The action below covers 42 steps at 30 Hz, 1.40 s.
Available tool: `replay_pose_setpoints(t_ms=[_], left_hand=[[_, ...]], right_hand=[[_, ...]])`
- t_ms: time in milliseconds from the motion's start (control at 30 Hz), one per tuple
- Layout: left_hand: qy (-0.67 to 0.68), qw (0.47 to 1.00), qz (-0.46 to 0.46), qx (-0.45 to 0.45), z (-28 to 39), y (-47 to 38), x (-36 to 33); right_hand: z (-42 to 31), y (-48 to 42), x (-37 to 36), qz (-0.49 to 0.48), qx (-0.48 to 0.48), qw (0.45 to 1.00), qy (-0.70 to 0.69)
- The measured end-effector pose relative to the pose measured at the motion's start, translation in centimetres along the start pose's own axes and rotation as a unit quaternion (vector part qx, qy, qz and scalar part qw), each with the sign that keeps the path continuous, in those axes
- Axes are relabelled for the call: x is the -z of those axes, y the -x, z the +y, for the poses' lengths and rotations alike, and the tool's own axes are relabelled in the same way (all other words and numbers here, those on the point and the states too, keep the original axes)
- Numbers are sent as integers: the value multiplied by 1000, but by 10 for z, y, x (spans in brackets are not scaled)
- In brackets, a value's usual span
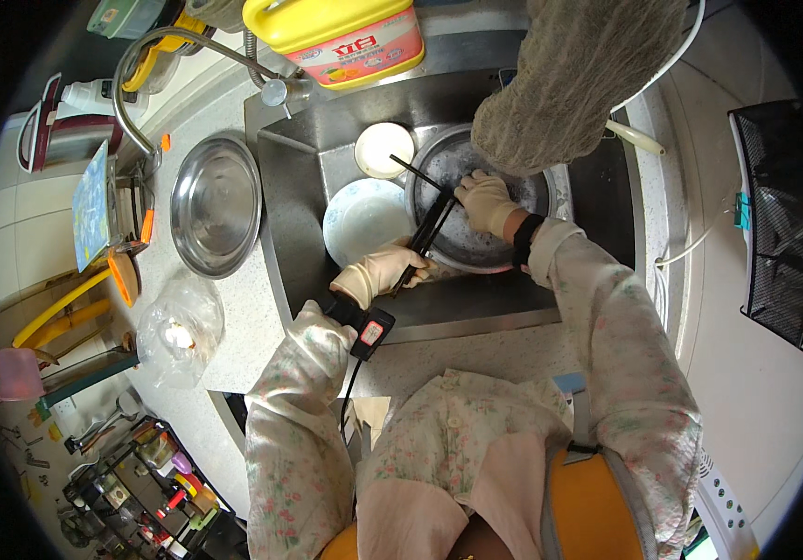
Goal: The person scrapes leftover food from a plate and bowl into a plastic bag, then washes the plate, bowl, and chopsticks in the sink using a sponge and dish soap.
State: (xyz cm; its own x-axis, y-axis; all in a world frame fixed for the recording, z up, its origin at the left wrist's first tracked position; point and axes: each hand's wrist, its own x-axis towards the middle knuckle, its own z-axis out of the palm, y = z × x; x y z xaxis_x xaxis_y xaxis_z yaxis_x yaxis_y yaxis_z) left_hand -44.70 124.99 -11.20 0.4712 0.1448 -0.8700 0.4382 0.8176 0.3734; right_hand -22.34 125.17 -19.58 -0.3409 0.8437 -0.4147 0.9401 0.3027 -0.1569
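Note:
My left hand, in a pale glove, grips a bundle of dark chopsticks over the near side of the sink. One stick fans away from the others towards a small white bowl. My right hand, gloved too, is by the far ends of the sticks, above a round metal basin. Its fingers are bunched, and what they hold is hidden. Left of the basin lies a larger white bowl with a faint blue pattern. All these vessels stand in the stainless steel sink.
Grey textured cloth hangs over the sink's far right part. A yellow detergent jug stands behind the sink, beside the curved faucet. On the left counter are an oval metal dish and a clear plastic bag.

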Motion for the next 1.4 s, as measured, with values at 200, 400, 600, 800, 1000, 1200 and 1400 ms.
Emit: replay_pose_setpoints(t_ms=[200, 400, 600, 800, 1000, 1200, 1400], left_hand=[[22, 1000, -5, 1, 0, 0, 6], [167, 983, -69, -8, -11, 4, 30], [180, 983, -32, 14, -7, 2, 12], [72, 995, 21, -67, -6, 2, -7], [102, 993, 59, -33, -12, 0, 1], [160, 987, 3, -8, -12, -2, 6], [-17, 997, 52, -47, 4, 2, -11]], right_hand=[[3, -16, -15, 19, -74, 992, -104], [-13, 12, 6, 148, 85, 958, -230], [-34, 10, 8, 137, 167, 972, -90], [-21, 0, 10, 180, 218, 949, -137], [11, 29, -8, -150, 12, 985, 84], [46, 22, -7, -121, -113, 981, -103], [-40, 43, 25, 65, -10, 915, -397]])
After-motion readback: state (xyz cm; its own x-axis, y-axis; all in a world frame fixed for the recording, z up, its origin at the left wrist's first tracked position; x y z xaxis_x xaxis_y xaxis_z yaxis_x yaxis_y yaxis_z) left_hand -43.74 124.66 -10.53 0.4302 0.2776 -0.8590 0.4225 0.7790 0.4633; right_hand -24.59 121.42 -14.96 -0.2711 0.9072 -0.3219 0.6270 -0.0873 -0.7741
